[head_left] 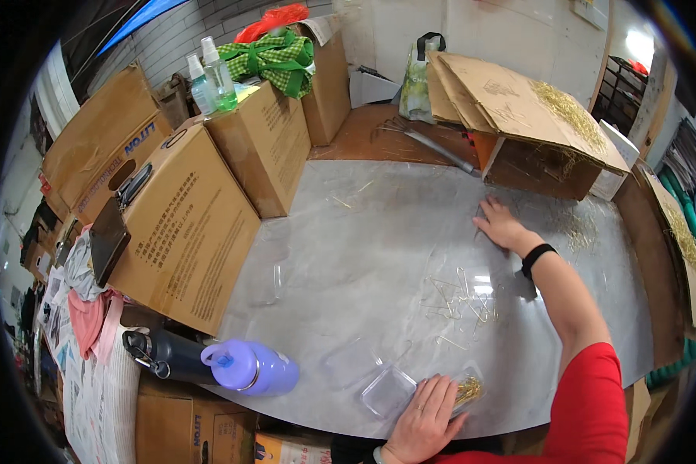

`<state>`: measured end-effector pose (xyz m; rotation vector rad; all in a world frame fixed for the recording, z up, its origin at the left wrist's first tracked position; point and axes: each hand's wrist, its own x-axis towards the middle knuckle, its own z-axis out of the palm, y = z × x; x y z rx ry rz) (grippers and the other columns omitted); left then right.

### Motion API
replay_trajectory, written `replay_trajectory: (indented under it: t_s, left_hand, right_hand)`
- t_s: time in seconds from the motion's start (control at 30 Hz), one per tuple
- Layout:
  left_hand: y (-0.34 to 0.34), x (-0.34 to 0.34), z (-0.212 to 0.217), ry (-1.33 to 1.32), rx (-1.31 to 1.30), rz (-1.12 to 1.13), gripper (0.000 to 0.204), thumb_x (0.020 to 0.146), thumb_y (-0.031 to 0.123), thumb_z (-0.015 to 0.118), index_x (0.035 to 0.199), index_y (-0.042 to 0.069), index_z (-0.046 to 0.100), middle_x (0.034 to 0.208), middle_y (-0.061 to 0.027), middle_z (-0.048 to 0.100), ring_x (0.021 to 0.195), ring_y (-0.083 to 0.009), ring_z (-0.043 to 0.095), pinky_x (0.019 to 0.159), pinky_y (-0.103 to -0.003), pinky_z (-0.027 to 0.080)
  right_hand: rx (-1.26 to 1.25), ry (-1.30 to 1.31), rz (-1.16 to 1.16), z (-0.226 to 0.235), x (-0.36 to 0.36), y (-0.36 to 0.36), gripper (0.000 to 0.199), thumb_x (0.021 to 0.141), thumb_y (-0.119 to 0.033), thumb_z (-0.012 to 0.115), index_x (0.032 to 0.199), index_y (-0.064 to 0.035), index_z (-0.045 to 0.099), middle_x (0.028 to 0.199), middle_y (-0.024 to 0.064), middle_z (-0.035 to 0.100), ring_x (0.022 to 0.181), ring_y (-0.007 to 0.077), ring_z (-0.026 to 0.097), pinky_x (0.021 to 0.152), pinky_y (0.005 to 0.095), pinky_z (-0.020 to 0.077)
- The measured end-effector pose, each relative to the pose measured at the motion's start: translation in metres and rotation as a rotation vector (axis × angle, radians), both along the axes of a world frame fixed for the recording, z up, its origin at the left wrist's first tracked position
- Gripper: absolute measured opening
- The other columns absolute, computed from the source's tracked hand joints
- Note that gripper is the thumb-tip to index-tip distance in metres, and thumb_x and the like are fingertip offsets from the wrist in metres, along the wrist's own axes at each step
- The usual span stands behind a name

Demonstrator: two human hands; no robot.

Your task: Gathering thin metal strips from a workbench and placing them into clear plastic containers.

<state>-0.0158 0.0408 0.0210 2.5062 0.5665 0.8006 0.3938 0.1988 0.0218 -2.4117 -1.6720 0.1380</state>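
My left hand (425,417) is at the table's near edge, its fingers and thumb against a small clear plastic box (481,374) that has thin gold wire pieces (469,390) in it. The hand covers part of that box. Just left of it stands another clear box (387,392), with a clear lid or tray (351,362) behind. My right hand (503,223) lies palm down on the far right of the table, fingers spread and holding nothing. Between my hands, a loose cluster of bent gold wires (460,300) is scattered on the grey tabletop (348,263).
Cardboard boxes (185,232) line the left side. A purple bottle (259,368) and a dark bottle (170,356) stand near left. An open carton (545,168) with gold wires on top sits far right, beside more loose wires (580,230). Scissors (429,143) lie behind.
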Motion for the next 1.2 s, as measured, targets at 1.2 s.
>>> replay_trajectory:
  t_s: [1.2]
  left_hand:
    - [-0.002, -0.001, -0.003, -0.067, 0.0, -0.013, 0.058, 0.084, 0.021, 0.075, 0.13, -0.008, 0.054, 0.132, -0.0247, 0.056, 0.126, -0.0397, 0.054, 0.112, -0.053, 0.04]
  right_hand:
    - [-0.068, -0.198, 0.669, 0.013, -0.152, -0.1, 0.07, 0.101, -0.057, 0.045, 0.155, -0.0135, 0.037, 0.161, 0.0192, 0.028, 0.15, 0.0429, 0.022, 0.119, 0.0664, 0.0149]
